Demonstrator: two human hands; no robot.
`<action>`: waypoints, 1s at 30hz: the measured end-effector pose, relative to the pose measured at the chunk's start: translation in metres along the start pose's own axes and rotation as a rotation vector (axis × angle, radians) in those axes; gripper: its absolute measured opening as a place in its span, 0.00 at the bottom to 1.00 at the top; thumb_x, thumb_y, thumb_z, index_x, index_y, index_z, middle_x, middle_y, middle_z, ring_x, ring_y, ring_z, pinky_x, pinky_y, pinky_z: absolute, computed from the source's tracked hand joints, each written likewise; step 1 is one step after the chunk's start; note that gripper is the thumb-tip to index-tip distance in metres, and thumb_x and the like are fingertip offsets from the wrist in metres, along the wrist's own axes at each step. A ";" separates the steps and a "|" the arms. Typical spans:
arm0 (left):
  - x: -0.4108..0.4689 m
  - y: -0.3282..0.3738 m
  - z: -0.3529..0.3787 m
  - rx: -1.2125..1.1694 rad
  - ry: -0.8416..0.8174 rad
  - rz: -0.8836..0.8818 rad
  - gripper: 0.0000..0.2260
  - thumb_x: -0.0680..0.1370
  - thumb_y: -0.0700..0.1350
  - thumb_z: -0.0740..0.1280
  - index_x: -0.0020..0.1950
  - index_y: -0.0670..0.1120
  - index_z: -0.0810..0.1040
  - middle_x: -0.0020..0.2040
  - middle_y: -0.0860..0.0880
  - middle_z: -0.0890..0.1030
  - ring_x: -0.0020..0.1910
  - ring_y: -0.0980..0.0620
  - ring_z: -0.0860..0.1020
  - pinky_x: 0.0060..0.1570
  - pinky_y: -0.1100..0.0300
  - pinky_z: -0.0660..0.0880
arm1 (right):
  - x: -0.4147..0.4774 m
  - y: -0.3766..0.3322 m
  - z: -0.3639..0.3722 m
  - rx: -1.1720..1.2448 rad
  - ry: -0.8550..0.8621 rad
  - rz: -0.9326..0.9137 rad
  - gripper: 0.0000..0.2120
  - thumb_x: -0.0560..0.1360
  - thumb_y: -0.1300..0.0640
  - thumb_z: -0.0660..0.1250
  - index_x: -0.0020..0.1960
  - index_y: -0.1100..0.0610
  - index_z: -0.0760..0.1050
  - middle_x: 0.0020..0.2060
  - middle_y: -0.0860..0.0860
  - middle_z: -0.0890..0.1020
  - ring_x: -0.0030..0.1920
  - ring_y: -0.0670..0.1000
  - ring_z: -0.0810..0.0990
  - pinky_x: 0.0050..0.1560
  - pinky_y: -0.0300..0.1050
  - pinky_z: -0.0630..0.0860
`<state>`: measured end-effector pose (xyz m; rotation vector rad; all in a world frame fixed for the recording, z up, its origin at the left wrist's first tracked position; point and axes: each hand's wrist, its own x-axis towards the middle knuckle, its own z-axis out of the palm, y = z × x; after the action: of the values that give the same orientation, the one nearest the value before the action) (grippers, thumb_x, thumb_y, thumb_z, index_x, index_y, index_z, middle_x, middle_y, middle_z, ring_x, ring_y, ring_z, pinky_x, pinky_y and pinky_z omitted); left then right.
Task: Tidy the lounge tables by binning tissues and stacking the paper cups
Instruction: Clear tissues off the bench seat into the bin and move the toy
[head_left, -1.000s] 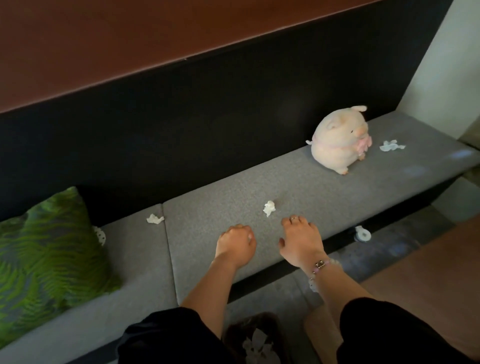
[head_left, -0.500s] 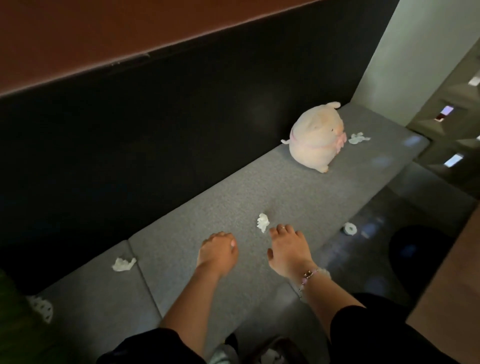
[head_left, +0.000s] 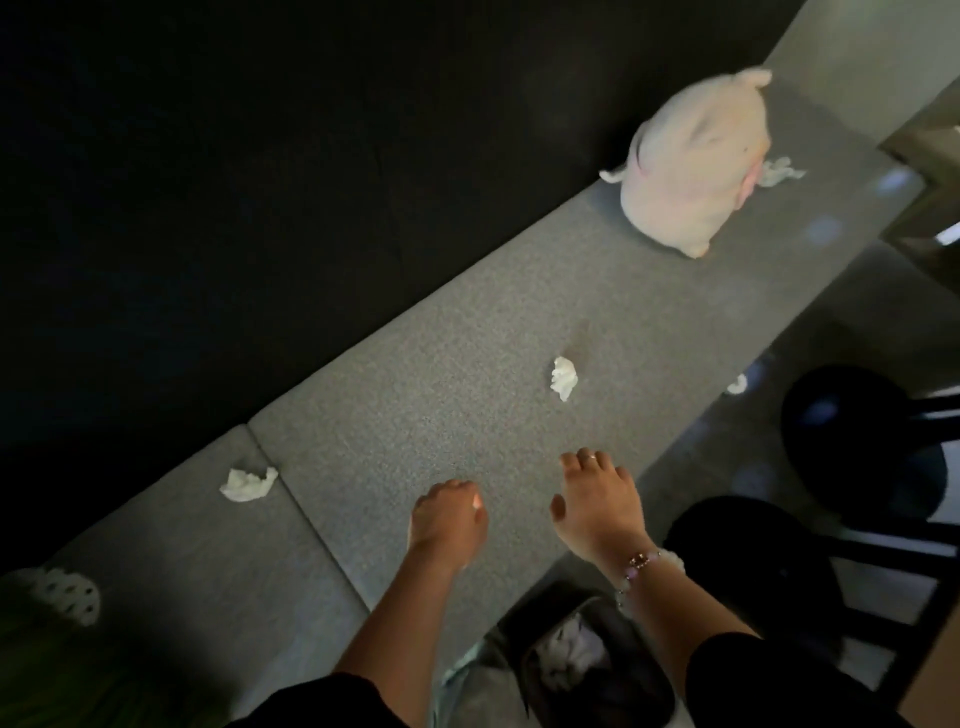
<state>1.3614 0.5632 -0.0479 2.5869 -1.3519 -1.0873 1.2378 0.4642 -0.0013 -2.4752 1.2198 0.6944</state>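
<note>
While both hands hover low in the frame over the grey cushioned worktop (head_left: 415, 395), neither one touches a tissue. Left hand (head_left: 449, 519) is loosely clenched, fingers curled under, nothing visible in it. Right hand (head_left: 597, 509) is palm down and released, fingers slightly bent and spread, with a ring on one finger and a bead bracelet (head_left: 641, 561) at the wrist.

Nearest crumpled tissue (head_left: 564, 378) lies on the worktop at frame centre, above the right hand and apart from it. Second tissue (head_left: 248, 484) sits at the cushion seam, left of the left hand. Third tissue (head_left: 782, 172) is upper right, just beside the plush pig (head_left: 696, 161), partly hidden by it. A small white scrap (head_left: 737, 384) is on the floor off the worktop edge; blurred.

Bin (head_left: 623, 691) is at bottom centre between the forearms, with white tissues inside. Black stool (head_left: 857, 441) at right. Green cushion (head_left: 31, 675) in the lower left corner.
</note>
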 end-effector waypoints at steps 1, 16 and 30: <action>0.002 0.004 0.003 0.018 -0.023 0.022 0.12 0.80 0.46 0.58 0.58 0.44 0.76 0.59 0.47 0.78 0.58 0.48 0.76 0.56 0.57 0.71 | -0.001 0.007 0.006 0.030 -0.014 0.056 0.25 0.78 0.52 0.58 0.73 0.58 0.60 0.70 0.53 0.67 0.70 0.53 0.64 0.69 0.48 0.62; 0.039 0.088 0.128 0.249 -0.486 0.354 0.11 0.79 0.49 0.60 0.59 0.49 0.77 0.58 0.48 0.80 0.58 0.49 0.78 0.56 0.60 0.71 | -0.078 0.133 0.178 0.581 -0.327 0.973 0.23 0.78 0.48 0.57 0.70 0.56 0.62 0.66 0.55 0.69 0.66 0.55 0.69 0.65 0.48 0.69; 0.106 0.063 0.229 0.368 -0.483 0.718 0.15 0.75 0.48 0.58 0.59 0.53 0.76 0.60 0.54 0.74 0.61 0.53 0.73 0.61 0.60 0.69 | 0.061 0.059 0.377 1.028 -0.550 1.154 0.21 0.78 0.50 0.60 0.67 0.58 0.66 0.65 0.55 0.73 0.65 0.55 0.74 0.61 0.47 0.72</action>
<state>1.2209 0.5110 -0.2605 1.7369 -2.5103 -1.4356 1.1136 0.5615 -0.3541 -0.5912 1.9716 0.6292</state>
